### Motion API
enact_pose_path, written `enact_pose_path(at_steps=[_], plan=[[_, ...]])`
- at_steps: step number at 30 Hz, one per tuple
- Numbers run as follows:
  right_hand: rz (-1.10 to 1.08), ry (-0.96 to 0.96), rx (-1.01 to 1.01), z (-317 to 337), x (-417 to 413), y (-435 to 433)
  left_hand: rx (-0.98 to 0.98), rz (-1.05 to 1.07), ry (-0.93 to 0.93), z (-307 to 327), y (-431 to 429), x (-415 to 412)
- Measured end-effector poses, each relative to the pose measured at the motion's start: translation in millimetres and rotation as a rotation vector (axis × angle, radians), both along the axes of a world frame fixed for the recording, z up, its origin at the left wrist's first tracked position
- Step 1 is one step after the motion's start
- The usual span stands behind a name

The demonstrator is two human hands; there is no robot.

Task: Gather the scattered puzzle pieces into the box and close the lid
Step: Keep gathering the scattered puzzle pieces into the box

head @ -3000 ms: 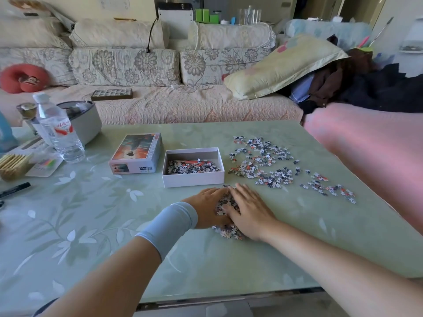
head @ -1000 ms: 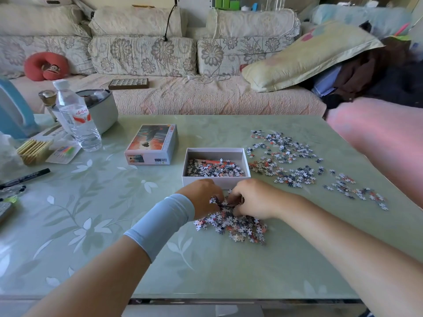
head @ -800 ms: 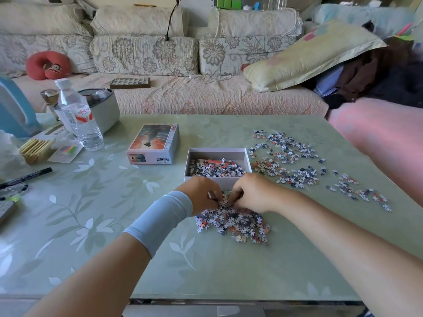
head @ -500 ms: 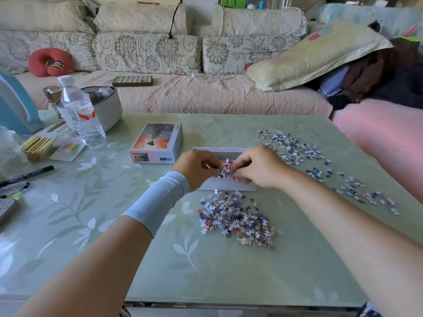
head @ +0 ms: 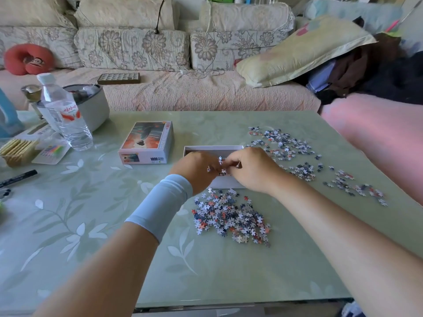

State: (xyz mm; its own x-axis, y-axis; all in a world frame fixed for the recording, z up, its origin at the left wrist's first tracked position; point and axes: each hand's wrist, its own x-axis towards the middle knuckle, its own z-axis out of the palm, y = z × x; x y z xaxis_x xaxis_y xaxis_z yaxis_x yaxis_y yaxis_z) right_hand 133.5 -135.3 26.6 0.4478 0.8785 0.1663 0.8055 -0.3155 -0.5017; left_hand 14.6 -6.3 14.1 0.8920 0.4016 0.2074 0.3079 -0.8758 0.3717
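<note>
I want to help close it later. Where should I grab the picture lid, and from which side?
Probably by its two long side walls, coming down from above. The lid lies flat, picture up, left of the open box. There is bare table along both long sides, so fingers can slip down beside them.

1 view on record: a wide-angle camera worn on the person's head. It faces forward and down across the pale green, leaf-patterned glossy table (head: 114, 225), whose top fills the lower 2 thirds of the frame at close range. Both forearms enter from the bottom edge; the left hand (head: 196, 170) and right hand (head: 254, 170) meet at frame centre. The beige floral fabric sofa (head: 142, 49) lies beyond the far table edge, square to the lens. Straight lines bow towards the frame edges.
</note>
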Motion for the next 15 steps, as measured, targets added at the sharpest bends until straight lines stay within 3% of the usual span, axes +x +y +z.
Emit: enact_pose_path(at_steps=[3, 9, 12, 15], plan=[[0.053, -0.025, -0.243, -5, -7, -8, -0.047, -0.063, 0.241, -2, -8, -10], [0.148, -0.142, -0.441, -35, -20, -12, -0.040, -0.149, 0.428, -11, -17, -18], [0.163, -0.133, -0.471, -34, -21, -16, 0.008, -0.175, 0.559, -14, -21, -18], [0.106, -0.014, -0.404, -22, -22, -27, -0.034, -0.151, 0.537, -9, -24, -22]])
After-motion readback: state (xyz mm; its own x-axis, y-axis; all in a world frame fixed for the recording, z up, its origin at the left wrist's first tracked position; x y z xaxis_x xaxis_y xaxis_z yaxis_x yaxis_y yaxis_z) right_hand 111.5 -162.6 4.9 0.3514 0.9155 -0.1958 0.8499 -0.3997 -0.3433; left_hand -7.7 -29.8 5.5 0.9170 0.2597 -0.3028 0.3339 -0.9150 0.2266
